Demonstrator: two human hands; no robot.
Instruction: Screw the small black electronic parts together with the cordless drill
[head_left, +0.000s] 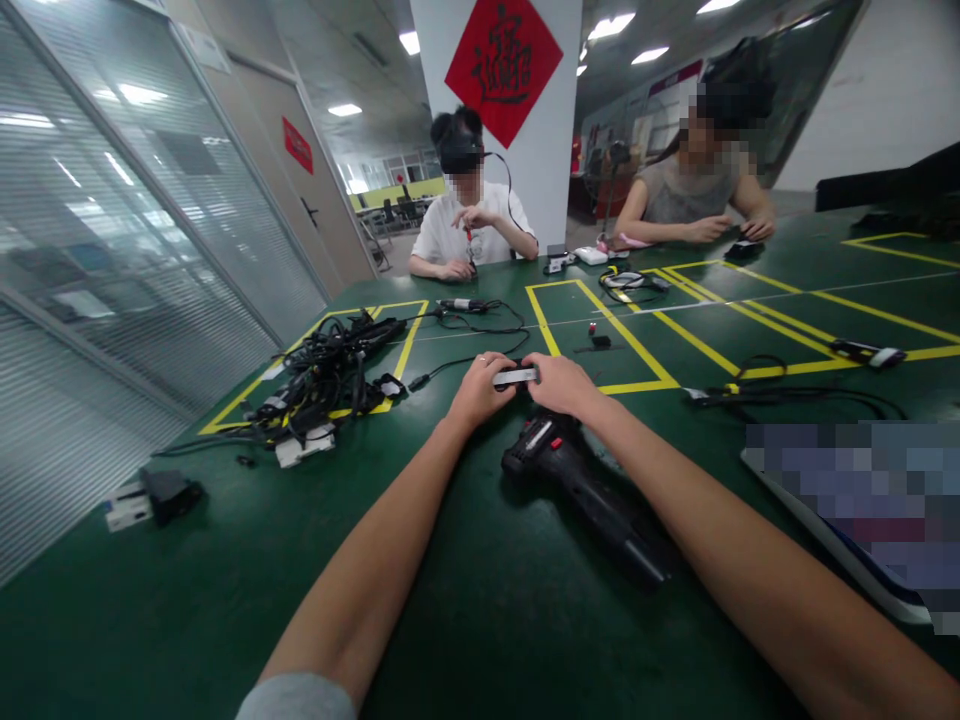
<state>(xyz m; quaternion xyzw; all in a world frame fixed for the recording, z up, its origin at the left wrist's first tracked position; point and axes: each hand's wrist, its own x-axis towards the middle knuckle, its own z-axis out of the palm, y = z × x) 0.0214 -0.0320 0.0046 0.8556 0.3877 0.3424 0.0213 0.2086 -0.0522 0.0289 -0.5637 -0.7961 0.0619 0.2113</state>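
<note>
Slim white-and-black plastic bar (pixel 515 377) gripped just above the dark green table mat (pixel 450 620), between a bare left hand (pixel 480 392) and a bare right hand (pixel 561 388); fingers (pixel 501 368) of both hands curled and clenched around its ends, the exact finger placement partly hidden by the knuckles; black pistol-grip power tool with a red button (pixel 577 490) lying directly below the wrists, almost touching the right hand; thin black cable (pixel 480 360) trailing close by the left hand, toward a black cable connector (pixel 465 305); tangled heap of black cables with white tags (pixel 322 375) inside a yellow-taped rectangle to the left; tiny red-topped part (pixel 592 328) and small black piece (pixel 600 341) inside another yellow-taped rectangle (pixel 600 340) ahead of the hands.

Main risk: a loosened grip on so narrow a bar, letting it drop onto the hard tool and crack or bounce away; a careless forearm shift, enough to nudge the tool; a wrist caught in the loose cable, possibly dragging the tangled heap out of its taped area; a sweeping hand, capable of scattering the tiny parts across the slick mat.
</note>
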